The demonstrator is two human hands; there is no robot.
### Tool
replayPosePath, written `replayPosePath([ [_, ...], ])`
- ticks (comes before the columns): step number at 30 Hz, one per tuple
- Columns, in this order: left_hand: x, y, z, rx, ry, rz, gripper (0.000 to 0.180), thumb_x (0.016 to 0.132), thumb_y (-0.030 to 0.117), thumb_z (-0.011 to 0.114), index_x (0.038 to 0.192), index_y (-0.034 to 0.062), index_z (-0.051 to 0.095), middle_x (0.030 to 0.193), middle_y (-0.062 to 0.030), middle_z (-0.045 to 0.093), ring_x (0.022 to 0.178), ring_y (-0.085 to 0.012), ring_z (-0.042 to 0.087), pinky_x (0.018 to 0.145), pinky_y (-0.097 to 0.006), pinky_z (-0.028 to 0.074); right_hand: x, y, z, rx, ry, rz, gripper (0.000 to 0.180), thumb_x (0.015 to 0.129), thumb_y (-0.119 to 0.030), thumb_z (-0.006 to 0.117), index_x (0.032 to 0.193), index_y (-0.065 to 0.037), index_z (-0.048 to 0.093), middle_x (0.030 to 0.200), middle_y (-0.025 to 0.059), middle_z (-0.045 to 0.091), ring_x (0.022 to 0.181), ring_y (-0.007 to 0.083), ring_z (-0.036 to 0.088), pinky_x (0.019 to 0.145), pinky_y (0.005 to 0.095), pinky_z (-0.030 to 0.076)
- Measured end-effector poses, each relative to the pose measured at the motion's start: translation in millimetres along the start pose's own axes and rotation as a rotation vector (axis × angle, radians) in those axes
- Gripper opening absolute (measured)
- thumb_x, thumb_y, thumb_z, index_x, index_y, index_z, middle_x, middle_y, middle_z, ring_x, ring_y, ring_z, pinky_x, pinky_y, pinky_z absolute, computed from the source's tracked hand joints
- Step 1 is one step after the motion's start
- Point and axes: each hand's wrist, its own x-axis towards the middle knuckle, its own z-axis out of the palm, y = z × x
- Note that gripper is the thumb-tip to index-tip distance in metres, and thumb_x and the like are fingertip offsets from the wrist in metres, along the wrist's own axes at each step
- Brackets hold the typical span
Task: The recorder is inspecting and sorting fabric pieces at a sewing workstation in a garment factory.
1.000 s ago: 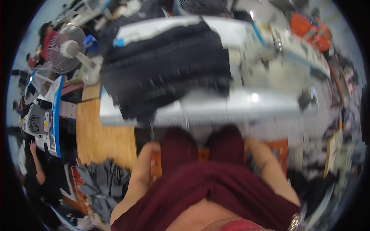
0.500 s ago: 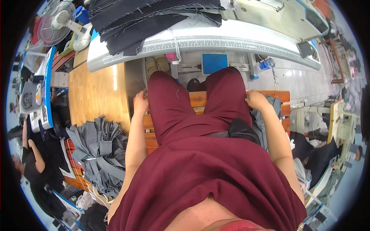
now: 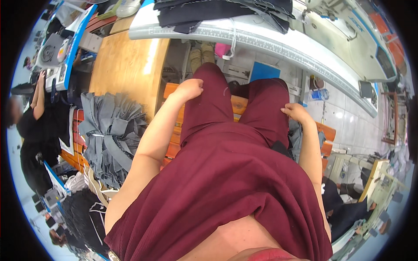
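Observation:
I sit on a slatted wooden bench [image 3: 238,104] in maroon trousers [image 3: 208,100]. Over the left thigh is my left hand [image 3: 190,89], its fingers curled in; whether anything is inside them cannot be seen. My right hand [image 3: 298,112] is at the outer side of the right thigh, thumb and fingertips closed at the edge of the trouser leg. A pale loose thread [image 3: 226,90] lies on the left trouser leg. Beside my right forearm, grey cloth [image 3: 295,138] rests on the bench.
Ahead is a white sewing table [image 3: 261,43] with a ruler edge, dark cut fabric pieces [image 3: 204,15] and a sewing machine [image 3: 348,39]. A wooden board [image 3: 126,65] and a tied grey fabric bundle [image 3: 111,135] are at left. A plastic bottle [image 3: 318,94] lies on the floor. Another person [image 3: 37,135] sits far left.
My left hand has come up from the bench side onto the left thigh. My right hand has shifted slightly against the right leg. The view has turned and tilted, so the table appears higher.

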Motion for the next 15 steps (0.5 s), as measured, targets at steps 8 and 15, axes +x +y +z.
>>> replayPosePath([
  [8, -33.1, -10.6, -25.8, -0.419, -0.4, 0.516, 0.008, 0.077, 0.01, 0.06, 0.071, 0.0071, 0.055, 0.062, 0.0016, 0.051, 0.055, -0.0091, 0.048, 0.052, -0.024, 0.041, -73.0, -29.9, -3.6, 0.283, -0.029, -0.024, 0.024, 0.085, -0.028, 0.061, 0.084, -0.003, 0.062, 0.071, 0.0019, 0.06, 0.068, 0.0096, 0.053, 0.065, 0.0282, 0.046],
  [15, -22.3, 3.1, -8.5, -0.455, -0.42, 0.063, 0.007, 0.082, 0.015, 0.058, 0.081, 0.0073, 0.058, 0.061, 0.0005, 0.051, 0.054, -0.0095, 0.049, 0.048, -0.026, 0.039, -125.6, 0.4, -22.7, 0.419, 0.293, 0.158, 0.019, 0.084, -0.02, 0.059, 0.088, -0.003, 0.065, 0.078, 0.0043, 0.065, 0.075, 0.012, 0.06, 0.07, 0.0296, 0.048],
])
